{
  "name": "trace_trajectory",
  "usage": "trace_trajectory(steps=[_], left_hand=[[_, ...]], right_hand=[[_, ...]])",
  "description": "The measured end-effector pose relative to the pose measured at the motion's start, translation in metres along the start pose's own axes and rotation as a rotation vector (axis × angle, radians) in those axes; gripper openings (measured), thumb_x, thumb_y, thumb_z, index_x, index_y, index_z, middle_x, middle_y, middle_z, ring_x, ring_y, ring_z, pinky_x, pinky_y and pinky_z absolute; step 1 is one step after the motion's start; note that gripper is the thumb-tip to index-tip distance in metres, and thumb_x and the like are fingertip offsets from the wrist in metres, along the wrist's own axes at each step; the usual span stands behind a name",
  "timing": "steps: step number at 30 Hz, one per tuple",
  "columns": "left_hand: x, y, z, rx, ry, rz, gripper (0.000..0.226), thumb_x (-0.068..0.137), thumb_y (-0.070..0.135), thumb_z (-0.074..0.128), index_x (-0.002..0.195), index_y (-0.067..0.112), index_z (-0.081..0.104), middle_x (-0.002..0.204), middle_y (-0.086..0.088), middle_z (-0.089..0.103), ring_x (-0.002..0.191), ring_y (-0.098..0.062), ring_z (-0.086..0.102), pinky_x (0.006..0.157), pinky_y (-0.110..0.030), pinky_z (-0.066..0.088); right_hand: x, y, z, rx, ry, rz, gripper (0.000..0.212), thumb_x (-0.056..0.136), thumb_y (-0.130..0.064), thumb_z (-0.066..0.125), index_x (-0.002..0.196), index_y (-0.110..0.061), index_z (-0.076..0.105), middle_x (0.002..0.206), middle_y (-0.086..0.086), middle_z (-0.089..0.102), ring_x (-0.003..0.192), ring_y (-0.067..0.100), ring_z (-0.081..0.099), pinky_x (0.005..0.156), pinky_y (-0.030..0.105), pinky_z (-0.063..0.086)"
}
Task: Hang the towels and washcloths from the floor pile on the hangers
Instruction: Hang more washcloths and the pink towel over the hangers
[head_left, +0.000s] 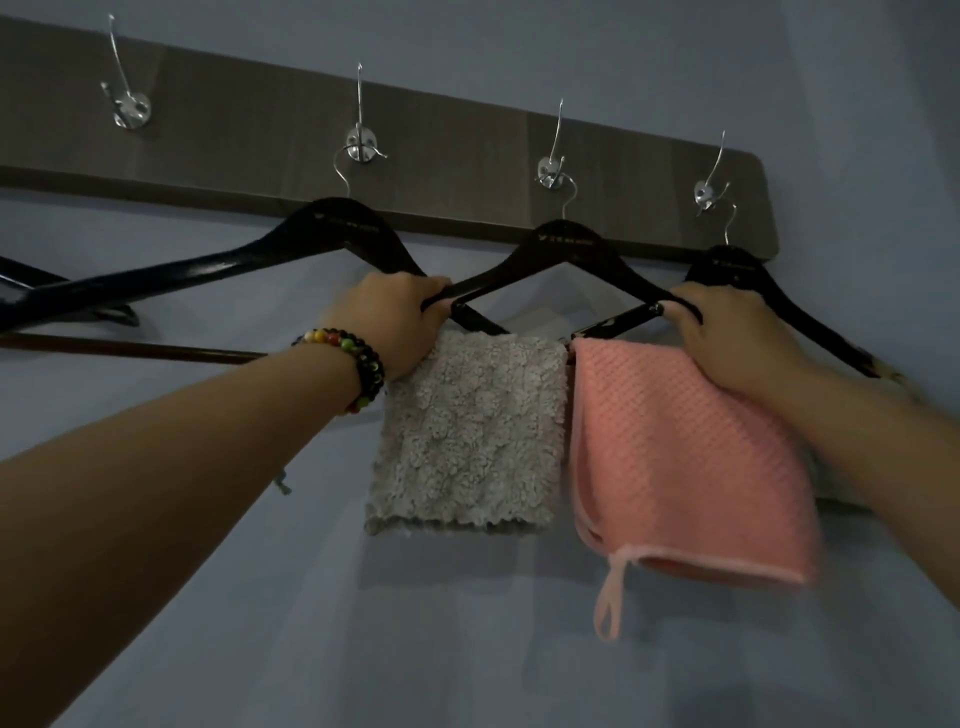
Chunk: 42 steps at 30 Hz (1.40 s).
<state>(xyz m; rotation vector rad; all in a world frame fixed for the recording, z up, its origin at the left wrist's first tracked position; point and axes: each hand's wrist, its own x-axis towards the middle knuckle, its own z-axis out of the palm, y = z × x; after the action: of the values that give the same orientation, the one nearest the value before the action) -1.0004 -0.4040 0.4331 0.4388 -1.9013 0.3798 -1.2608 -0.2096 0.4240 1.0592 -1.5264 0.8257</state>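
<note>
Both forearms reach up: my left hand has its grip round the middle hanger's end, my right hand pinches the waffle-knit pink washcloth at its bar. Beside it hangs a fluffy grey washcloth. Two hung; the pile is out of view.

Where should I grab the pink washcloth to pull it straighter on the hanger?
Probably pinch the pink washcloth at its lower hem beside the hanging loop, coming from below. That edge hangs free under the middle hanger, whose ends the left hand and right hand grip.
</note>
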Motion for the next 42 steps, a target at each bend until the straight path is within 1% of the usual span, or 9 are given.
trace_trajectory(steps=[2,8,13,17,22,27,34,38,42], left_hand=[[-0.009,0.0,0.007,0.052,0.016,-0.014,0.044,0.1,0.043,0.037,0.143,0.033,0.042,0.129,-0.008,0.061,0.105,-0.029,0.062,0.082,-0.036,0.05],[-0.021,0.003,0.015,0.117,0.075,-0.032,0.048,0.102,0.038,0.031,0.149,0.027,0.03,0.117,-0.014,0.064,0.089,-0.03,0.062,0.067,-0.033,0.045],[-0.039,0.006,0.013,0.131,0.086,-0.068,0.052,0.1,0.038,0.032,0.148,0.018,0.031,0.125,-0.013,0.056,0.108,-0.032,0.054,0.092,-0.041,0.042],[-0.058,0.014,0.002,0.076,0.032,-0.106,0.058,0.099,0.038,0.034,0.15,0.012,0.024,0.145,-0.014,0.041,0.13,-0.03,0.04,0.108,-0.042,0.033],[-0.095,0.039,-0.018,0.024,-0.079,-0.168,0.063,0.1,0.041,0.033,0.152,0.01,0.015,0.159,-0.011,0.018,0.146,-0.025,0.017,0.118,-0.037,0.016],[-0.152,0.078,-0.04,-0.017,-0.181,-0.21,0.066,0.1,0.041,0.034,0.154,0.012,0.009,0.161,-0.007,0.013,0.147,-0.021,0.015,0.118,-0.033,0.015],[-0.231,0.142,-0.089,0.005,-0.29,-0.196,0.068,0.099,0.046,0.031,0.154,0.013,0.006,0.161,-0.004,0.011,0.148,-0.015,0.01,0.118,-0.028,0.009],[-0.266,0.168,-0.117,0.064,-0.356,-0.108,0.081,0.091,0.064,0.012,0.154,0.013,0.004,0.161,-0.004,0.01,0.148,-0.015,0.008,0.116,-0.023,0.003],[-0.3,0.185,-0.143,0.093,-0.412,-0.054,0.09,0.081,0.066,-0.001,0.154,0.014,0.001,0.161,-0.001,0.004,0.144,-0.005,-0.004,0.113,-0.02,-0.005]], right_hand=[[-0.007,0.001,0.003,0.021,-0.005,0.009,0.032,0.1,-0.029,0.044,0.114,-0.009,0.063,0.095,0.017,0.065,0.087,0.031,0.06,0.071,0.035,0.049],[-0.013,-0.001,0.009,0.035,-0.051,0.079,0.036,0.1,-0.031,0.04,0.124,-0.009,0.057,0.118,0.017,0.058,0.104,0.029,0.056,0.083,0.038,0.047],[-0.036,-0.003,0.001,-0.005,-0.103,0.084,0.049,0.1,-0.029,0.038,0.143,-0.008,0.037,0.141,0.016,0.043,0.125,0.03,0.044,0.103,0.046,0.039],[-0.058,-0.002,-0.015,-0.029,-0.174,0.074,0.058,0.1,-0.035,0.036,0.15,-0.009,0.022,0.155,0.013,0.025,0.139,0.028,0.029,0.113,0.047,0.029],[-0.092,-0.004,-0.053,0.001,-0.265,-0.02,0.06,0.1,-0.033,0.035,0.149,-0.004,0.02,0.156,0.015,0.022,0.143,0.026,0.023,0.118,0.04,0.019],[-0.134,-0.011,-0.097,0.151,-0.353,-0.082,0.06,0.095,-0.039,0.038,0.147,-0.013,0.027,0.15,0.005,0.033,0.137,0.023,0.033,0.112,0.044,0.032],[-0.198,-0.037,-0.16,0.27,-0.482,-0.114,0.067,0.098,-0.04,0.042,0.152,-0.014,0.014,0.16,0.001,0.013,0.145,0.016,0.015,0.118,0.038,0.021],[-0.226,-0.056,-0.193,0.308,-0.539,-0.152,0.067,0.099,-0.039,0.041,0.153,-0.016,0.008,0.161,-0.002,0.007,0.146,0.01,0.006,0.118,0.026,0.01],[-0.256,-0.077,-0.221,0.327,-0.593,-0.155,0.067,0.099,-0.041,0.04,0.153,-0.018,0.008,0.161,-0.003,0.006,0.146,0.008,0.004,0.117,0.022,0.006]])
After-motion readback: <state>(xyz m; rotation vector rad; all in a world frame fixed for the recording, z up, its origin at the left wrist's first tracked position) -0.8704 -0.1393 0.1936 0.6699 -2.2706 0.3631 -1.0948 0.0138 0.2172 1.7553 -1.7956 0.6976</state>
